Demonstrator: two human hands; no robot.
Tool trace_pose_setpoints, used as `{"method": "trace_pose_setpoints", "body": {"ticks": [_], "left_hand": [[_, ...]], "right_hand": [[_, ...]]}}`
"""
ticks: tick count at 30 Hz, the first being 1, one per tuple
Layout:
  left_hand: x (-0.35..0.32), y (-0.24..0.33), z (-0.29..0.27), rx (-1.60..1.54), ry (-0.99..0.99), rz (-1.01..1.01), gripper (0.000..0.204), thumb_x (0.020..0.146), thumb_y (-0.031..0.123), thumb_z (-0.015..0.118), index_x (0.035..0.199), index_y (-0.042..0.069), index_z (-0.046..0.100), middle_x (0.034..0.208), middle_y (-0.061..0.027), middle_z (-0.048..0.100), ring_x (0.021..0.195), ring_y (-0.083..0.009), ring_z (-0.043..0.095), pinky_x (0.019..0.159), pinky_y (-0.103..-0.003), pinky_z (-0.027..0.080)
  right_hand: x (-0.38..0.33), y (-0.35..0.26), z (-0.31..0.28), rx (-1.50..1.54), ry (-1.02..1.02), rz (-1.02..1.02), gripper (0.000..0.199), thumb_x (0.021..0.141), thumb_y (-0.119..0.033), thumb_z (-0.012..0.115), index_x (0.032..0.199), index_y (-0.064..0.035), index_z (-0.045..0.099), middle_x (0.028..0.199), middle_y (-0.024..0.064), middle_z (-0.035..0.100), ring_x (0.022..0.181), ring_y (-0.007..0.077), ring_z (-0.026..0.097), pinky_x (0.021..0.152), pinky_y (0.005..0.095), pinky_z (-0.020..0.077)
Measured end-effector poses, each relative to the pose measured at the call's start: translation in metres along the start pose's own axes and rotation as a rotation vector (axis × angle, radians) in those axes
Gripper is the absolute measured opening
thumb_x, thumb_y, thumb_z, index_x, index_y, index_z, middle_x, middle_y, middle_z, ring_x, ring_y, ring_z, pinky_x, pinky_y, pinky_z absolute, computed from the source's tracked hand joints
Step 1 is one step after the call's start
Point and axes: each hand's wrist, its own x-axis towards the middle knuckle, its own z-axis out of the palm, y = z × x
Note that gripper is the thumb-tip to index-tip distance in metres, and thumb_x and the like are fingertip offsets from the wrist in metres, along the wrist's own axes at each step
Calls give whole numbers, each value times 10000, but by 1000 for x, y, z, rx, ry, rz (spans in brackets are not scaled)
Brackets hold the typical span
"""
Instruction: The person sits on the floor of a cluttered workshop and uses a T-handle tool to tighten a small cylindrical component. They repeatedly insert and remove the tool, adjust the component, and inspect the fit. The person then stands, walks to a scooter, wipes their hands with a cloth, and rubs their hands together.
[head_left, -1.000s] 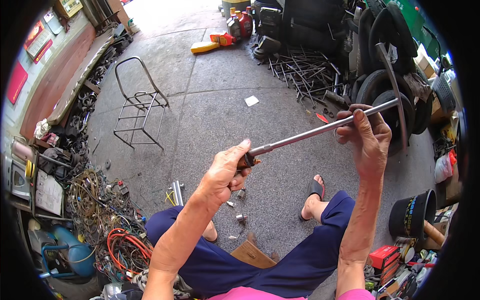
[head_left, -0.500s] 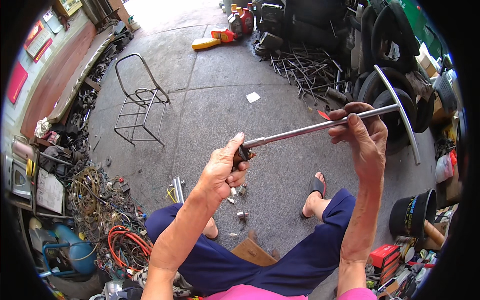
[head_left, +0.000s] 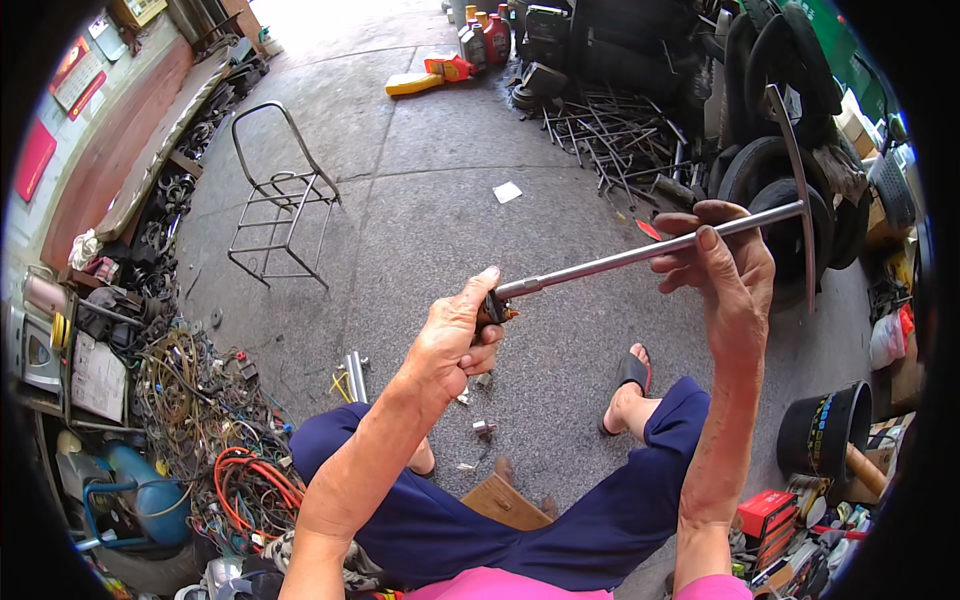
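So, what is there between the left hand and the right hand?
Only the bare shaft of the T-handle wrench spans the gap between the left hand and the right hand in the head view; grey concrete floor lies behind it.

left hand (head_left: 455, 335) grips T-handle wrench (head_left: 640, 255) socket end | right hand (head_left: 725, 275) fingers pinch shaft

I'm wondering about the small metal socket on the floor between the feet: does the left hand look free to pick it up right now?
Probably not as things stand: the left hand is closed around the socket end of the T-handle wrench, raised above the small metal socket. Nothing lies between them, though.
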Motion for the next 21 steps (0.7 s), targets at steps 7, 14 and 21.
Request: {"method": "trace_pose_setpoints", "body": {"ticks": [7, 14, 21], "left_hand": [[-1, -5, 3, 10, 55, 129, 472, 877, 466, 607, 762, 8, 585, 526, -1, 426, 314, -56, 251, 313, -227, 206], [-3, -9, 10, -41, 76, 360, 427, 900, 428, 589, 745, 31, 580, 534, -24, 470, 317, -68, 288, 309, -233, 205], [-9, -3, 16, 24, 137, 483, 382, 901, 420, 584, 747, 72, 541, 535, -18, 464, 325, -62, 301, 309, -237, 208]], "right_hand": [[1, 7, -6, -6, -43, -16, 224, 954, -189, 540, 1054, 12, 532, 932, 209, 678, 665, 193, 697, 561, 252, 563], [0, 7, -3, 69, 36, -40, 228, 934, -208, 574, 1008, 9, 566, 873, 197, 688, 601, 193, 690, 504, 258, 569], [2, 13, -1, 204, 108, 30, 196, 948, -184, 552, 1004, 2, 577, 871, 193, 689, 632, 191, 695, 543, 268, 577]]}}
